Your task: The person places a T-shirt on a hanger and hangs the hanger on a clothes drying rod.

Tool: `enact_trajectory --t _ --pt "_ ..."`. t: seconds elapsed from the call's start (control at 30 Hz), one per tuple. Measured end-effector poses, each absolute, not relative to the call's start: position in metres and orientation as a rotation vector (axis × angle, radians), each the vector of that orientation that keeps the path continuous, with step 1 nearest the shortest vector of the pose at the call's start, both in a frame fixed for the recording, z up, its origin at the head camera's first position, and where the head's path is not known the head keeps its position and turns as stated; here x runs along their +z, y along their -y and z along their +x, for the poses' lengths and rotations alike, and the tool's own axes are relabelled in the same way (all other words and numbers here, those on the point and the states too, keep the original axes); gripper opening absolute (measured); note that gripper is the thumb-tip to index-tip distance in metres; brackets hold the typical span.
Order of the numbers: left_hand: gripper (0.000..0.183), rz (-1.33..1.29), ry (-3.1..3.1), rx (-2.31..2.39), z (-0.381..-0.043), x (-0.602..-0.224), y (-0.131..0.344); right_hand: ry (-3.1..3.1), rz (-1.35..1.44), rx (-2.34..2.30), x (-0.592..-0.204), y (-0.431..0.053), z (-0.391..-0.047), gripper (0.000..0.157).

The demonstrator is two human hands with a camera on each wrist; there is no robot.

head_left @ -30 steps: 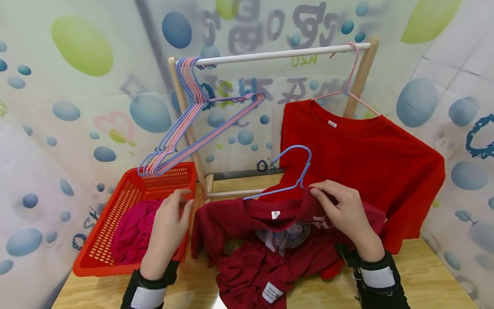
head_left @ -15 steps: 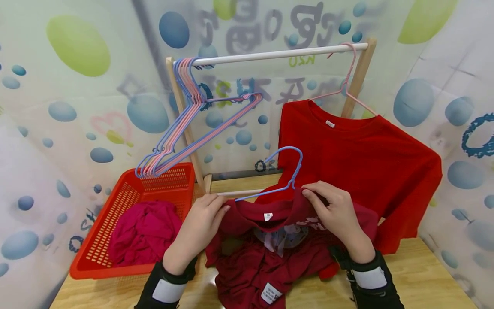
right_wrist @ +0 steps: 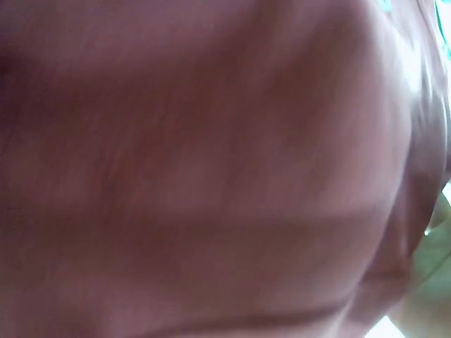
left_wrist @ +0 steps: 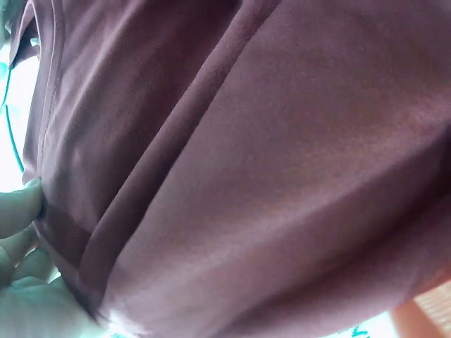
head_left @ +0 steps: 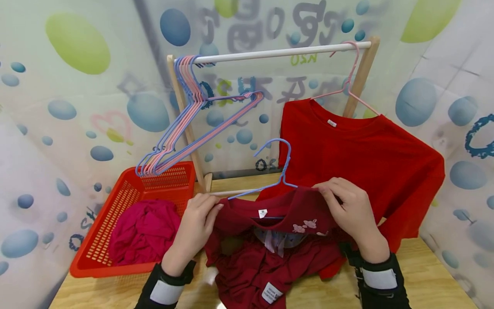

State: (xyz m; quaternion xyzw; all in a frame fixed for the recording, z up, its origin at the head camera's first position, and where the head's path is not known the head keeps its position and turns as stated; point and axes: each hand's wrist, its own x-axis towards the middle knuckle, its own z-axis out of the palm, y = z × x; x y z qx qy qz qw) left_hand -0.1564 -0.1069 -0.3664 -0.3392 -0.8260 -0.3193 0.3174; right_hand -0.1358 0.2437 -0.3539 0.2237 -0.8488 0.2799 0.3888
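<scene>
A dark red shirt (head_left: 247, 274) with a white neck tag and a small pale print is held up by its shoulders over the table. My left hand (head_left: 194, 227) pinches its left shoulder; in the left wrist view the thumb and fingers (left_wrist: 21, 204) grip the cloth edge. At the other shoulder, my right hand (head_left: 353, 210) pinches the fabric. A blue hanger (head_left: 286, 166) sits in the shirt's neck, its hook standing above the collar and its arms partly hidden inside. Cloth (right_wrist: 211, 176) fills most of the right wrist view.
Behind, a wooden rack with a white bar (head_left: 270, 53) carries several blue and pink hangers (head_left: 189, 116) at its left. A red shirt (head_left: 359, 159) hangs on a pink hanger (head_left: 352, 75) at its right. An orange basket (head_left: 115, 271) with magenta cloth (head_left: 146, 231) stands left.
My left hand has come in from beside the shirt and taken its left shoulder. The hanger's hook has moved left and slightly up, and its right arm now goes under the collar.
</scene>
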Motion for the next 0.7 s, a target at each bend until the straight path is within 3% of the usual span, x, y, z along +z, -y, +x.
enact_trajectory --t 0.7 --pt "0.010 -0.795 2.144 -0.877 -0.158 -0.365 0.117 2.407 0.221 0.752 -0.357 -0.305 -0.133 0.023"
